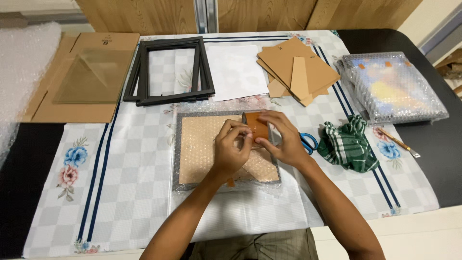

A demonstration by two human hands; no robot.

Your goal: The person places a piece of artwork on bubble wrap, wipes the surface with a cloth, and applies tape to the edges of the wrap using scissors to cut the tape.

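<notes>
A person works at a cloth-covered surface where a bubble-wrapped frame lies centred; the taping step appears in hand. The right hand grips a brown tape roll over the frame's top edge, while left-hand fingers pinch its loose end. Blue scissors lie just beside.

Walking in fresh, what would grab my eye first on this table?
Probably the two hands at the centre: the left hand and right hand meet on a roll of brown tape above a bubble-wrapped frame. Behind it lies a stack of black frames; at the right, a green checked cloth.
</notes>
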